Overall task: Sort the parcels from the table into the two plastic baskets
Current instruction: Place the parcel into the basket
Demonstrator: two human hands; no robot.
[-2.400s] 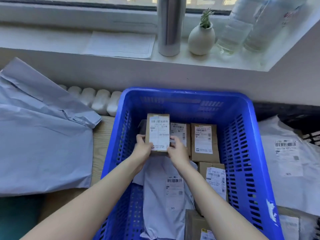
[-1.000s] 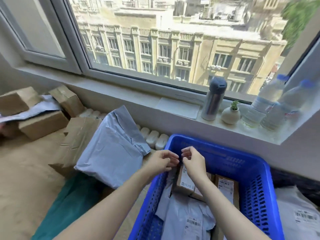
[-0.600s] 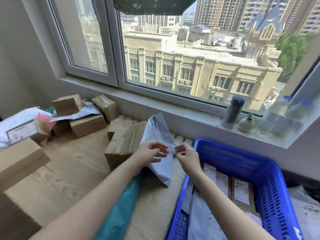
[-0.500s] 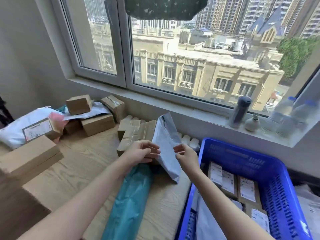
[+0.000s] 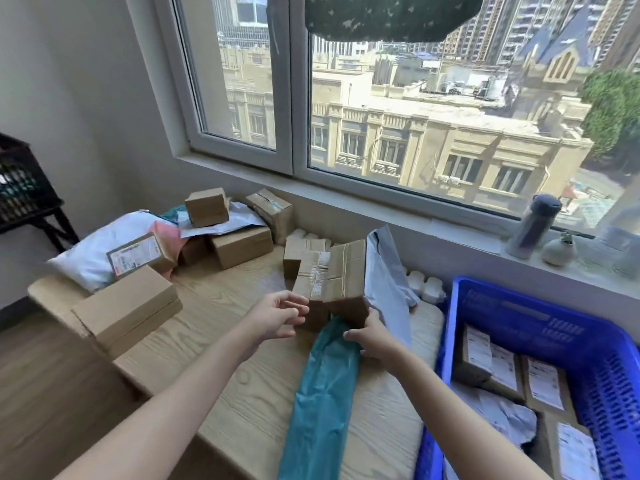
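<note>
A wide window [image 5: 398,109] filled the upper half of the frame, with pale buildings outside and a dark cloth [image 5: 388,15] hanging at its top edge. Below it, a wooden table [image 5: 221,344] ran from the left centre down to the bottom middle. A blue basket [image 5: 609,358] took up the lower right corner, holding several labelled boxes and a crumpled grey bag. A long teal bag [image 5: 322,400] lay on the table from the centre of the frame down toward the bottom edge, and a grey mailing bag [image 5: 388,282] leaned just right of centre, beside the basket. At the left, a flat brown box [image 5: 124,306] sat at the table's near corner, with a pile of parcels [image 5: 221,230] behind it against the wall, among them a white bag and a small box on top.

In the centre stood a taped cardboard box [image 5: 332,275], tilted, on the table. The right hand [image 5: 372,336] touched its lower right corner, fingers curled there over the top of the teal bag; whether it truly gripped the box could not be told. The left hand [image 5: 277,318] hovered just left of the box with fingers loosely spread, holding nothing. On the sill at the right stood a grey flask [image 5: 533,225] and a small vase [image 5: 558,251].
</note>
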